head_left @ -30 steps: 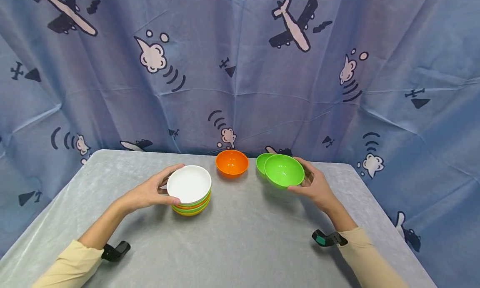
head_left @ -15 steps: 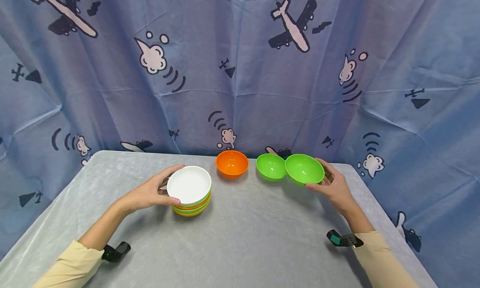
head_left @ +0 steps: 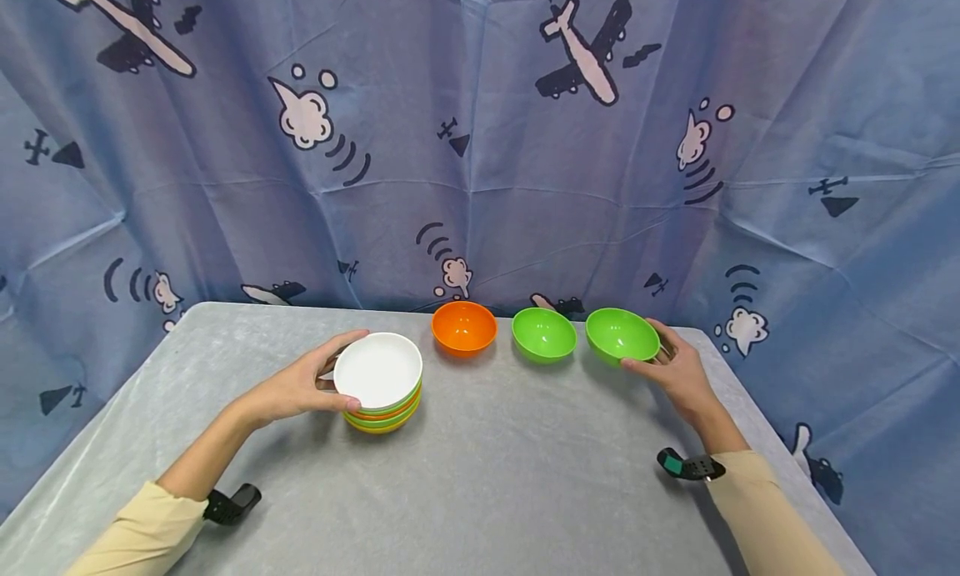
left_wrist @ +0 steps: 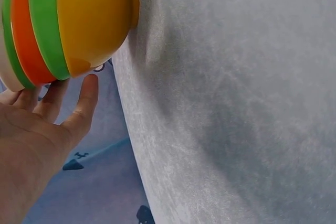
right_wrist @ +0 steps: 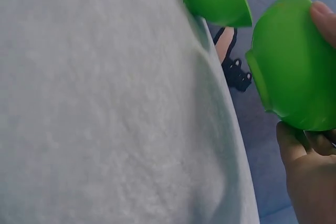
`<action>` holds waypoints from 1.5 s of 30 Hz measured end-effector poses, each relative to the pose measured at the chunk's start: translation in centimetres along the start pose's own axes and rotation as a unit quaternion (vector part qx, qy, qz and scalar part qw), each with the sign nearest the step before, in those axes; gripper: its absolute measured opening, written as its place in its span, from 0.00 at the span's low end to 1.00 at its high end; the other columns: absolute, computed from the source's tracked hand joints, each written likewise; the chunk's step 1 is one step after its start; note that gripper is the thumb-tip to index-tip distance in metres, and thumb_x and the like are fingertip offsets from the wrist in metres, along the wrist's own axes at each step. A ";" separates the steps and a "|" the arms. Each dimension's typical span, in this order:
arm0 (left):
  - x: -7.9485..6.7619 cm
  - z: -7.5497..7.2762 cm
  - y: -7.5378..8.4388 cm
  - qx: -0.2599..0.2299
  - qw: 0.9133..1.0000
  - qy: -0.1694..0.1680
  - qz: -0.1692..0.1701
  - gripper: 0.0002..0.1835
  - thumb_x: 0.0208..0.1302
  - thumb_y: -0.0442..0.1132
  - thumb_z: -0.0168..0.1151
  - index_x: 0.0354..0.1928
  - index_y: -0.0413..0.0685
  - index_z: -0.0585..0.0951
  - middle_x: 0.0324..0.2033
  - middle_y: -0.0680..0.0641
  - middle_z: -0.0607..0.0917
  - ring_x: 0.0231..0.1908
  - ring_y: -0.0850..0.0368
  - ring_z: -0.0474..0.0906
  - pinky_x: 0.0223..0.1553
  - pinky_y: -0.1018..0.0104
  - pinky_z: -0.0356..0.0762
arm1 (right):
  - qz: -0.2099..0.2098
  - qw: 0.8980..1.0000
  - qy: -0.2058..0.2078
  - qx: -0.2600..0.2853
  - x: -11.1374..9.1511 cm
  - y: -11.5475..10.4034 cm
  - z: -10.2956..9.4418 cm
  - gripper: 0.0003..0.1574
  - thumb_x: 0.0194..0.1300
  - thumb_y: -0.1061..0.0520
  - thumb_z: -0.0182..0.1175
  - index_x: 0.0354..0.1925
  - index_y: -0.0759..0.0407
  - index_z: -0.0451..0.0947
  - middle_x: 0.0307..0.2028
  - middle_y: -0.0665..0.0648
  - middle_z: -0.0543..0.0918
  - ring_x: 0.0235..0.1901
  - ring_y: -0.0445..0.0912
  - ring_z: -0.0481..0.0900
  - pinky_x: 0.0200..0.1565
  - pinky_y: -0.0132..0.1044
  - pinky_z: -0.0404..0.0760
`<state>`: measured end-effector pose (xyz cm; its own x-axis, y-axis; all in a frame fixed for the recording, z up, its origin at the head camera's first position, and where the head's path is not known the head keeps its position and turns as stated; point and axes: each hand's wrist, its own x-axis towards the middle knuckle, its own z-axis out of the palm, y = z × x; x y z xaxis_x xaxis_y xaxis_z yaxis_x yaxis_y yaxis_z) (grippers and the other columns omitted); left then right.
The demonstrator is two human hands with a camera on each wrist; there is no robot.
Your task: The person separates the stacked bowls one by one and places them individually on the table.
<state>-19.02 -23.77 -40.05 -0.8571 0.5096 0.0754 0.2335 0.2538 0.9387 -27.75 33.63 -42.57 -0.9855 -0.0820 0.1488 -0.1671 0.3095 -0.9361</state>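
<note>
Now shifted farther right of the orange bowl (head_left: 464,329), the held green bowl (head_left: 621,338) is clamped in the right hand's (head_left: 678,374) grip; left of that landmark, the bowl stack (head_left: 378,372) is clasped by the left hand (head_left: 303,383). Placing seems underway; gentle lowering is called for.

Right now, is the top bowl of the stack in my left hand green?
No, the top bowl of the stack that your left hand holds is white.
</note>
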 end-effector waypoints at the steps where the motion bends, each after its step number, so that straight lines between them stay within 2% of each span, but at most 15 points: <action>1: 0.0 0.0 0.0 0.000 1.000 0.000 0.000 0.51 0.61 0.37 0.75 0.80 0.52 0.54 0.74 0.39 0.59 0.69 0.37 0.60 0.61 0.44 0.70 | 0.006 1.000 0.001 -0.003 0.2 0.2 0.0 0.61 0.60 0.60 0.75 0.79 0.66 0.49 0.75 0.68 0.54 0.73 0.62 0.55 0.55 0.25 0.73; 6: 0.0 0.0 0.1 0.000 1.000 0.000 -0.001 0.52 0.61 0.37 0.75 0.80 0.51 0.53 0.74 0.39 0.59 0.70 0.37 0.60 0.61 0.46 0.71 | 0.028 0.999 0.005 -0.026 0.9 0.9 -0.2 0.63 0.59 0.58 0.77 0.79 0.67 0.48 0.75 0.69 0.54 0.73 0.63 0.54 0.59 0.28 0.71; 15: 0.0 0.1 0.3 0.001 1.000 -0.001 0.003 0.51 0.61 0.36 0.75 0.80 0.50 0.54 0.73 0.39 0.61 0.69 0.38 0.62 0.60 0.49 0.72 | 0.053 0.996 0.007 -0.066 1.6 2.1 -0.1 0.64 0.58 0.54 0.78 0.78 0.68 0.50 0.75 0.69 0.55 0.73 0.62 0.55 0.67 0.49 0.64; 20: 0.0 0.2 0.3 -0.002 1.000 -0.001 0.000 0.51 0.61 0.36 0.75 0.80 0.50 0.54 0.73 0.38 0.61 0.69 0.38 0.62 0.59 0.49 0.73 | 0.053 0.996 0.011 -0.075 1.8 2.7 -0.1 0.64 0.56 0.52 0.79 0.78 0.67 0.52 0.75 0.68 0.56 0.74 0.62 0.54 0.68 0.55 0.61; 27: 0.0 0.1 0.2 -0.001 1.000 -0.001 0.000 0.51 0.61 0.36 0.75 0.80 0.50 0.53 0.73 0.38 0.61 0.69 0.38 0.62 0.60 0.45 0.71 | 0.062 0.995 0.004 -0.082 1.6 2.8 -0.2 0.67 0.57 0.51 0.79 0.79 0.66 0.49 0.76 0.70 0.53 0.74 0.65 0.52 0.68 0.58 0.60; 37: 0.1 0.0 0.1 0.000 1.000 -0.002 -0.001 0.52 0.61 0.36 0.75 0.80 0.50 0.53 0.74 0.38 0.59 0.69 0.37 0.60 0.61 0.45 0.71 | 0.078 0.994 -0.007 -0.078 1.6 2.4 -0.3 0.70 0.56 0.50 0.79 0.80 0.66 0.45 0.77 0.70 0.49 0.75 0.65 0.48 0.69 0.58 0.58; 45: 0.0 0.1 0.2 -0.007 1.000 -0.003 -0.003 0.54 0.59 0.36 0.76 0.81 0.50 0.51 0.74 0.38 0.57 0.70 0.36 0.58 0.61 0.46 0.71 | 0.077 0.994 -0.020 -0.078 1.4 2.1 -0.5 0.70 0.58 0.49 0.78 0.80 0.67 0.43 0.77 0.71 0.49 0.75 0.65 0.48 0.69 0.58 0.58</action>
<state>-18.89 -23.64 -39.88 -0.8554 0.5136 0.0673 0.2221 0.2463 0.9434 -29.49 34.64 -44.19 -0.9982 -0.0595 -0.0075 -0.0210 0.4639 -0.8857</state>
